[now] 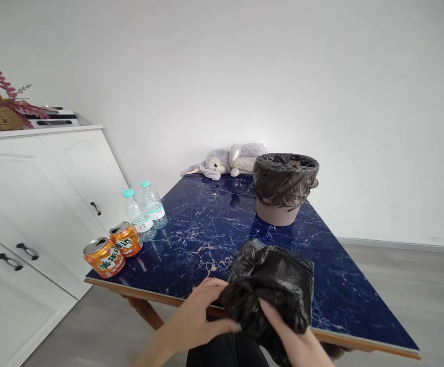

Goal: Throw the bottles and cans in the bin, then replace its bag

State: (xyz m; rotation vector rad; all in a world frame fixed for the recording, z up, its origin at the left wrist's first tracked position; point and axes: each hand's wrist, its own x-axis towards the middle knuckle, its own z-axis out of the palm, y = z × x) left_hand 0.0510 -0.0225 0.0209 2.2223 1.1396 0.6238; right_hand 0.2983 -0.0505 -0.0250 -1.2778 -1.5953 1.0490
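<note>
A blue marbled desk (pixel 199 219) carries a trash bin (pixel 277 215) with a black liner (pixel 283 186). Nearer, a black plastic bag (pixel 283 275) is at the desk's front edge; the right hand (pixel 295 342) grips it, thumb on top; the left hand (pixel 196 318), thumb and fingers parted, meets its left side.

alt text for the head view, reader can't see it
The right hand grips a black bag at a blue table, the left hand open beside it. Beyond stands a lined bin; two orange cans and two bottles stand at left, and a plush rabbit lies at the back.
</note>
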